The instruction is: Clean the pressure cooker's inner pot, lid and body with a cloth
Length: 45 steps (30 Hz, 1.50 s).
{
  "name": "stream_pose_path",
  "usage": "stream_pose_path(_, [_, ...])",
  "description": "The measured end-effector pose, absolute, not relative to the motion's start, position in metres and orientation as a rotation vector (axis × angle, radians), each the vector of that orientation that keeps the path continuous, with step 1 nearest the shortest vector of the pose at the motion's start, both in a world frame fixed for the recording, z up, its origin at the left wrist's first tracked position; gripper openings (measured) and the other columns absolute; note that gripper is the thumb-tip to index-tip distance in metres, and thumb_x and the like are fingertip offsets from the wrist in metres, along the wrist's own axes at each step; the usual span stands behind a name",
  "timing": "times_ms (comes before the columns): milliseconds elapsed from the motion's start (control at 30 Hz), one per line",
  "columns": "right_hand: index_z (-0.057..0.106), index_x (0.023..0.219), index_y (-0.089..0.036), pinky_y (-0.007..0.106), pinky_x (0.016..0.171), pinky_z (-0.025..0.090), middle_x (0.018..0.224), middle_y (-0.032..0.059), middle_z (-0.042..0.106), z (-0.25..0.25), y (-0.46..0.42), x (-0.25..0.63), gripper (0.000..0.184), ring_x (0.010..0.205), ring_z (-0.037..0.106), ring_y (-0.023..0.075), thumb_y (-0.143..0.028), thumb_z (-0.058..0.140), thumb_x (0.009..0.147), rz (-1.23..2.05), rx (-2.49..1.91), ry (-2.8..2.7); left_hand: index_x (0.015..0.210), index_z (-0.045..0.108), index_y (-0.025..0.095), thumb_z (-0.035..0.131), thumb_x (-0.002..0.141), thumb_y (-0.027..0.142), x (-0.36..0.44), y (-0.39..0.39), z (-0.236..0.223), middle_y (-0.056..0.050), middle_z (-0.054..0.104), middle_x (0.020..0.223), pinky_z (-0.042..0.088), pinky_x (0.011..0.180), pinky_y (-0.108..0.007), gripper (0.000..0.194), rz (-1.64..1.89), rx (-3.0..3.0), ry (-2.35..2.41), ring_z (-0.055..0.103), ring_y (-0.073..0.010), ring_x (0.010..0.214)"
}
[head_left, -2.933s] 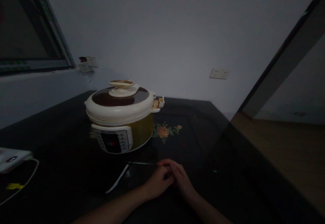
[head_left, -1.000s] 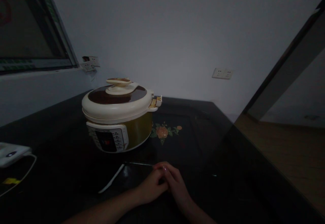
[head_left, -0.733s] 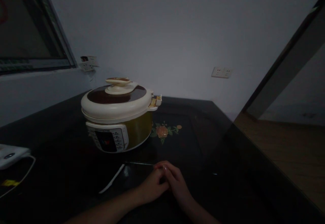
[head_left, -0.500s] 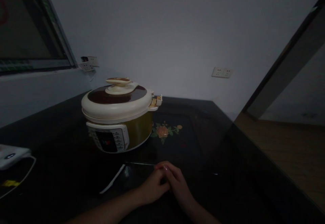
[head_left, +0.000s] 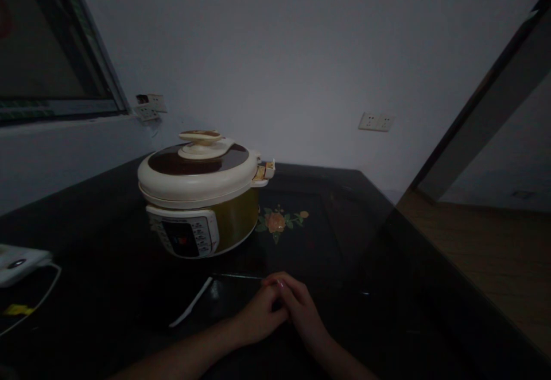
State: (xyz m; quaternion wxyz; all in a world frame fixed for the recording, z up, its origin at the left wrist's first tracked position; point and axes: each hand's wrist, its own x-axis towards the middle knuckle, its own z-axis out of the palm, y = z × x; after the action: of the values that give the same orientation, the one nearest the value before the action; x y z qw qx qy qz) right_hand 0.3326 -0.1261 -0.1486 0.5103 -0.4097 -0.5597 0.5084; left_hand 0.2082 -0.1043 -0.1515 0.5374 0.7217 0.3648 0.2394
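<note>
My left hand (head_left: 260, 314) and my right hand (head_left: 302, 311) are clasped together low in the middle of the view, resting on the dark, glossy table (head_left: 353, 236). The right hand's fingers lie over the left hand's bent fingers, and no object shows between them. Beyond them, to the left, stands an electric pressure cooker (head_left: 239, 219) with a cream lid, a brown lid top and a handled knob. Its control panel (head_left: 185, 236) faces my side. A thin white strip (head_left: 191, 302) lies left of my hands; what it belongs to is too dark to tell.
A white device (head_left: 21, 262) with a cable and a yellow tag (head_left: 18, 310) sits at the left edge. A flower pattern (head_left: 275, 222) decorates the tabletop. Wall sockets (head_left: 376, 121) are behind, a window (head_left: 51, 41) is at upper left, and wooden floor (head_left: 486, 248) lies right.
Across the earlier frames the view shifts slightly, so the cooker and hands appear a little further left than at first. My hands stay clasped; the cooker stays put on the table.
</note>
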Motion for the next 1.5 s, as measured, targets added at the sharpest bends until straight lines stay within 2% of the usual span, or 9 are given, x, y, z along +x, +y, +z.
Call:
stream_pose_path(367, [0.073,0.091,-0.024,0.033,0.087,0.044,0.093,0.0048,0.070,-0.1482,-0.1259,0.3329,0.041,0.094,0.063,0.0214,-0.058,0.050,0.089,1.217,-0.993,-1.360,0.105,0.063,0.011,0.051,0.075,0.007,0.2070,-0.1027,-0.1537,-0.009,0.070,0.108,0.045,0.095,-0.036,0.033,0.559,1.727,0.871,0.062,-0.0228,0.103])
stream_pose_path(833, [0.072,0.090,-0.022,0.034,0.087,0.045,0.092,0.0048,0.071,-0.1441,-0.1266,0.3321,0.041,0.093,0.064,0.0216,-0.057,0.051,0.089,1.235,-1.015,-1.346,0.102,0.065,0.013,0.052,0.075,0.008,0.2076,-0.1048,-0.1511,-0.006,0.071,0.101,0.047,0.091,-0.034,0.030,0.547,1.722,0.883,0.064,-0.0209,0.098])
stream_pose_path(1167, [0.072,0.091,-0.022,0.033,0.085,0.045,0.090,0.0045,0.070,-0.1440,-0.1273,0.3318,0.040,0.092,0.063,0.0211,-0.055,0.049,0.090,1.204,-1.063,-1.390,0.106,0.063,0.011,0.051,0.076,0.006,0.2074,-0.1036,-0.1531,-0.009,0.069,0.109,0.046,0.094,-0.035,0.032,0.575,1.727,0.858,0.062,-0.0224,0.103])
stream_pose_path(1500, [0.072,0.089,-0.022,0.033,0.084,0.046,0.089,0.0047,0.070,-0.1470,-0.1265,0.3320,0.039,0.090,0.063,0.0214,-0.055,0.051,0.089,1.219,-1.060,-1.358,0.102,0.064,0.014,0.051,0.076,0.006,0.2080,-0.1052,-0.1457,-0.006,0.071,0.106,0.046,0.091,-0.033,0.030,0.557,1.741,0.866,0.062,-0.0198,0.100])
